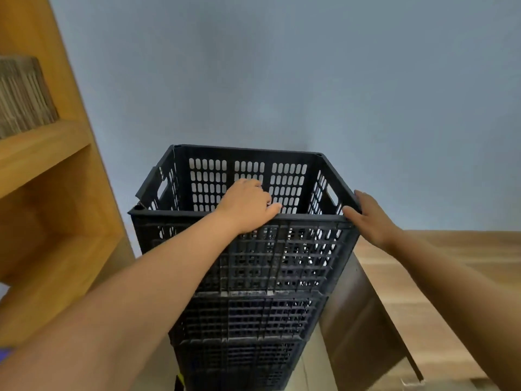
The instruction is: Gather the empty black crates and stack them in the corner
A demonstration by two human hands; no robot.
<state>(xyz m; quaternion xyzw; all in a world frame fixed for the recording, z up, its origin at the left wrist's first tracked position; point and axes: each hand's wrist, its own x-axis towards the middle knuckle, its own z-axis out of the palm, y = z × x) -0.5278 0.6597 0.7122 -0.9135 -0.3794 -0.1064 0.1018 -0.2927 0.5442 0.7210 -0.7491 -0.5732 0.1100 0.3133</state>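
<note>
Two bare forearms reach in, and the top crate point(242, 221) sits on the stack!

Left hand point(248, 206) curls over the near rim, fingers clamped inside; right hand point(366, 215) lies open and flat on the right corner, seemingly squaring it up. Lower crates point(245, 328) stand against the blue-grey wall point(282, 66), between wooden shelving point(42, 153) and a wooden counter point(437, 263).

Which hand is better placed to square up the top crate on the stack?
Probably the left hand: its fingers curl over the near rim of the top crate, a real grip. The right hand only lies flat against the near right corner.
</note>
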